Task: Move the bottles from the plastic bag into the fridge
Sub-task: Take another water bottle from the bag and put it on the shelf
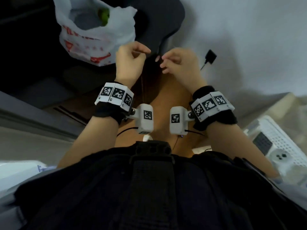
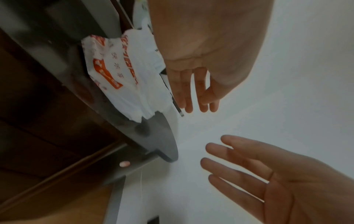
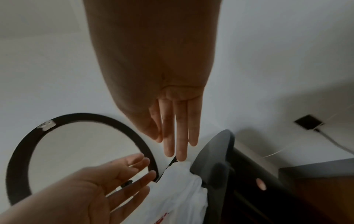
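Note:
A white plastic bag [image 1: 93, 35] with red print stands open on a dark grey rounded surface [image 1: 166, 19] at the upper left. Something green [image 1: 104, 15] shows in its mouth; no bottle's shape is clear. My left hand [image 1: 131, 58] and right hand [image 1: 176, 62] hover side by side just right of the bag, both holding nothing. In the left wrist view the left hand's fingers [image 2: 184, 94] are straight, beside the bag [image 2: 124, 75]. The right hand's fingers [image 3: 178, 128] are also straight, just above the bag [image 3: 182, 189]. No fridge is recognisable.
A white perforated basket [image 1: 274, 138] sits low on the right. A black plug with a cable [image 1: 210, 57] is on the white wall. A round black-rimmed disc [image 3: 19, 151] hangs on the wall behind the bag. Brown floor lies below my hands.

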`<state>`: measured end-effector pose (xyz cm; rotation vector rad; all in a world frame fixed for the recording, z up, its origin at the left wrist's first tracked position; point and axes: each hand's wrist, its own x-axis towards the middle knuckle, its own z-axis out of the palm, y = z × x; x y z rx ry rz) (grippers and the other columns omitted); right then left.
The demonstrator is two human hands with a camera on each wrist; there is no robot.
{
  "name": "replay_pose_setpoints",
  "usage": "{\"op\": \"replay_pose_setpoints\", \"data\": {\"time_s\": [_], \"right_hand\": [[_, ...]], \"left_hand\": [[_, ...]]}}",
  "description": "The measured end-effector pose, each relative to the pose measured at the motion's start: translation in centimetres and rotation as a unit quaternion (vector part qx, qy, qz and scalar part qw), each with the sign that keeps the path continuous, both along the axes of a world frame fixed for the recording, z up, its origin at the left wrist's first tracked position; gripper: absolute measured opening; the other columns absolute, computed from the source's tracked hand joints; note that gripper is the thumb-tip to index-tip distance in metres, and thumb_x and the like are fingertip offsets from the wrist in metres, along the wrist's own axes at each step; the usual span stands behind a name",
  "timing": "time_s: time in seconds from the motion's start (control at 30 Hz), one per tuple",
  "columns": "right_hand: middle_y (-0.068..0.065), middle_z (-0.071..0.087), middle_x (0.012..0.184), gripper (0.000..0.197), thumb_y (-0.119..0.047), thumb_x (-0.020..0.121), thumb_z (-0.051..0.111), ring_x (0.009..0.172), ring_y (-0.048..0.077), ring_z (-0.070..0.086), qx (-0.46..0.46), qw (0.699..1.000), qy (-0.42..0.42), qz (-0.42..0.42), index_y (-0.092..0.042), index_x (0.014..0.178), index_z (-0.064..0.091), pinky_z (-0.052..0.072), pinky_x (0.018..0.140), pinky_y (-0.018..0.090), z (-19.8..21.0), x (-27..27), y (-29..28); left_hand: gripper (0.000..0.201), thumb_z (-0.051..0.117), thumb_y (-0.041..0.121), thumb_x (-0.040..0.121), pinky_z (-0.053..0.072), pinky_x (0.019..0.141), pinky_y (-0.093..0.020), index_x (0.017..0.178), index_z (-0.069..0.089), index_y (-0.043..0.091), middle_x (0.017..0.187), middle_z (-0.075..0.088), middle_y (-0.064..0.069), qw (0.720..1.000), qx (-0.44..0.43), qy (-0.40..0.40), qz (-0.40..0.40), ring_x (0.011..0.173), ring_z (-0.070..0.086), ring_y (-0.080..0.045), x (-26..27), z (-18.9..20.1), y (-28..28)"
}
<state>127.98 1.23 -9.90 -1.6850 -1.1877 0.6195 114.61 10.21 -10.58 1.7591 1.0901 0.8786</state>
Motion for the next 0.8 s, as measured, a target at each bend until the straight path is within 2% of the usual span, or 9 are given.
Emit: {"op": "replay_pose_setpoints", "data": {"time_s": [0.07,0.13,0.23,0.37,0.43,0.53,0.6,0.7,0.8], "right_hand": [[0.016,0.070,0.086,0.011,-0.003,0.089,0.057,0.072,0.010,0.068,0.007,0.999,-0.008,0.037,0.001,0.095,0.064,0.057,0.066,0.020,0.1,0.6,4.2],[0.015,0.071,0.087,0.011,-0.003,0.089,0.057,0.071,0.011,0.068,0.002,0.998,-0.027,0.065,0.000,0.096,0.065,0.055,0.064,0.017,0.5,0.8,8.4],[0.012,0.073,0.091,0.014,-0.005,0.086,0.060,0.082,0.019,0.070,0.006,0.994,-0.047,0.101,-0.003,0.098,0.066,0.058,0.081,0.032,0.7,0.9,14.3],[0.006,0.070,0.104,0.021,-0.001,0.086,0.055,0.102,0.015,0.065,0.013,0.988,-0.048,0.147,-0.005,0.104,0.066,0.052,0.094,0.027,1.2,0.2,20.7],[0.004,0.066,0.114,0.027,-0.002,0.088,0.052,0.111,0.013,0.059,-0.001,0.983,-0.049,0.178,-0.007,0.112,0.063,0.047,0.096,0.022,1.1,-0.1,23.3],[0.005,0.063,0.121,0.029,-0.003,0.091,0.049,0.116,0.013,0.055,-0.006,0.974,-0.052,0.221,-0.007,0.118,0.060,0.042,0.099,0.017,0.3,-0.4,27.1],[0.009,0.062,0.124,0.030,-0.004,0.092,0.049,0.119,0.017,0.055,-0.026,0.963,-0.057,0.262,-0.005,0.120,0.058,0.041,0.105,0.024,-0.7,-0.8,29.6],[0.010,0.059,0.130,0.032,-0.009,0.094,0.050,0.123,0.019,0.052,-0.089,0.938,-0.096,0.321,-0.005,0.124,0.055,0.037,0.106,0.025,-2.3,-1.1,32.4],[0.010,0.061,0.127,0.031,-0.014,0.094,0.052,0.119,0.022,0.056,-0.130,0.907,-0.126,0.380,-0.005,0.123,0.058,0.041,0.100,0.029,-3.1,-1.0,34.5]], "left_hand": [[0.026,0.049,-0.002,0.082,0.047,0.071,-0.011,0.087,0.068,0.014,0.077,0.063,0.009,0.999,0.014,0.004,0.046,0.072,0.058,0.001,0.0,-0.2,3.2],[0.026,0.047,-0.002,0.081,0.048,0.080,-0.019,0.087,0.067,0.015,0.086,0.064,0.006,0.996,0.016,0.005,0.087,0.082,0.058,-0.006,-0.3,-0.1,6.5],[0.029,0.049,0.000,0.079,0.050,0.080,-0.033,0.088,0.069,0.018,0.096,0.064,0.008,0.988,0.027,0.009,0.152,0.093,0.058,-0.013,-1.3,0.2,11.3],[0.037,0.047,-0.003,0.076,0.043,0.088,-0.019,0.101,0.070,0.012,0.108,0.068,-0.005,0.979,0.046,0.041,0.197,0.098,0.055,-0.008,-2.9,0.6,16.0],[0.037,0.046,-0.005,0.081,0.043,0.092,-0.018,0.107,0.068,0.009,0.112,0.067,-0.005,0.976,0.016,0.050,0.211,0.101,0.054,-0.007,-3.4,0.3,17.9],[0.029,0.049,0.003,0.091,0.044,0.100,-0.028,0.116,0.063,0.006,0.122,0.063,-0.009,0.965,-0.075,0.117,0.225,0.112,0.057,-0.018,-4.0,-1.0,20.5],[0.029,0.053,0.014,0.094,0.044,0.094,-0.031,0.119,0.060,0.003,0.118,0.063,-0.013,0.948,-0.152,0.174,0.220,0.116,0.057,-0.026,-4.4,-2.0,21.8],[0.033,0.057,0.023,0.092,0.042,0.082,-0.032,0.116,0.058,0.000,0.105,0.059,-0.013,0.917,-0.221,0.252,0.215,0.110,0.058,-0.031,-5.2,-3.1,22.4],[0.037,0.061,0.021,0.089,0.044,0.092,-0.034,0.121,0.054,0.004,0.120,0.060,-0.015,0.891,-0.290,0.300,0.179,0.113,0.056,-0.031,-5.0,-3.8,22.6]]}}
